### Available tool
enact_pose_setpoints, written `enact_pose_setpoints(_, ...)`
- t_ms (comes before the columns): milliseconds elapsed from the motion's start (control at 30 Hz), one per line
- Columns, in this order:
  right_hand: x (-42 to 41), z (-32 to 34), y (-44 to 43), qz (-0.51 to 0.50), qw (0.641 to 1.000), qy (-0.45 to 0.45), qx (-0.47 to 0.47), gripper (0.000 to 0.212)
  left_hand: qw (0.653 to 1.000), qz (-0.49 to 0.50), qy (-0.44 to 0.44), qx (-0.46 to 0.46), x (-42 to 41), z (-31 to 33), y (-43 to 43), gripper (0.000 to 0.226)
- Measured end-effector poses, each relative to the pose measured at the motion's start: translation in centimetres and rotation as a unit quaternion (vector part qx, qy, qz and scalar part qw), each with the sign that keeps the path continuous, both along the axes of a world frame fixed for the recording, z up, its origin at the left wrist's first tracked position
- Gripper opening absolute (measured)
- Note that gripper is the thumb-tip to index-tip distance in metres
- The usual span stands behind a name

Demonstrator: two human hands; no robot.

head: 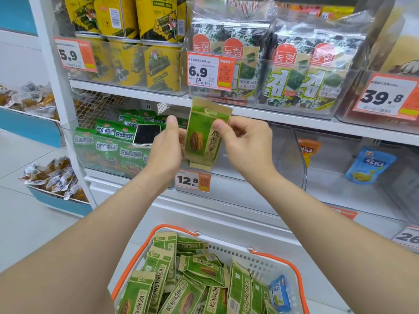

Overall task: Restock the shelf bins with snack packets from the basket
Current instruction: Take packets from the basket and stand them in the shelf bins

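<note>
One sunflower-seed packet (205, 137) is held upright in front of the middle shelf, just above the orange-and-white price tag reading 12.8 (192, 180). It is green on kraft-brown paper, with a striped seed printed low on its face and a column of Chinese characters too stylised to read. Both hands grip it. The left hand (166, 147) pinches its left edge, thumb raised beside the top corner. The right hand (248, 143) pinches its right side, thumb pressed on the front. The packet hangs in the air before the clear bin (294, 155), not yet inside it.

Below the forearms is the basket (133, 259), white with an orange rim. It holds a heap of matching seed packets (192, 273) lying at all angles, with one blue packet (280, 293) at its right end.

In the bin to the left, green packets marked 综合果蔬脆 (106, 146) are stacked, and a phone (147, 135) lies screen-up on them. To the right, a blue pouch (369, 166) and an orange pouch (308, 148) stand in further clear bins; their lettering is too small to make out.

On the shelf above, seaweed packs (292, 71) show 농형 in a red circle and a large 김. A tag in front of them reads 6.9 (208, 71), with 7.5 beneath. Yellow canisters (140, 62) stand to their left behind a 5.9 tag (73, 54). At far right is a 39.8 tag (385, 96).
</note>
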State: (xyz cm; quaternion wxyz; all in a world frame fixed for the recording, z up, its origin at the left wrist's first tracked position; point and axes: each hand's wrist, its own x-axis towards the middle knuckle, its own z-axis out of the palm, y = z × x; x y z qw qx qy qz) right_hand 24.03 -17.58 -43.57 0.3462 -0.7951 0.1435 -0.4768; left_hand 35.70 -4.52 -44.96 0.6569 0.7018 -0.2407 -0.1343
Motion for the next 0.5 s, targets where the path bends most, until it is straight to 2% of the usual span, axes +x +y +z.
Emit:
enact_pose_setpoints(67, 0.2, -0.2, -0.3, -0.007, 1.0, -0.013, -0.024, 0.031, 0.997, 0.028, -0.065, 0.042, 0.7, -0.8, 0.2, 0.039)
enact_pose_setpoints(100, 0.4, -0.8, -0.6, -0.009, 0.999, 0.0, -0.038, 0.031, 0.988, 0.029, -0.119, 0.095, 1.0, -1.3, 0.5, 0.022)
enact_pose_setpoints(133, 0.7, -1.6, -0.9, -0.012, 0.999, 0.018, -0.044, 0.032, 0.974, 0.027, -0.169, 0.152, 1.2, -1.6, 0.7, 0.015)
enact_pose_setpoints(233, 1.8, -3.7, -2.3, -0.037, 0.996, 0.077, -0.026, 0.039, 0.933, -0.001, -0.251, 0.259, 1.4, -2.1, 1.0, 0.024)
enact_pose_setpoints(433, 4.0, -4.8, -3.9, -0.014, 0.975, 0.215, 0.05, 0.035, 0.866, -0.092, -0.288, 0.398, 1.6, -2.1, 0.8, 0.006)
enact_pose_setpoints(500, 4.7, -5.2, -4.3, -0.011, 0.969, 0.236, 0.07, 0.033, 0.846, -0.123, -0.292, 0.428, 1.7, -2.3, 0.5, 0.014)
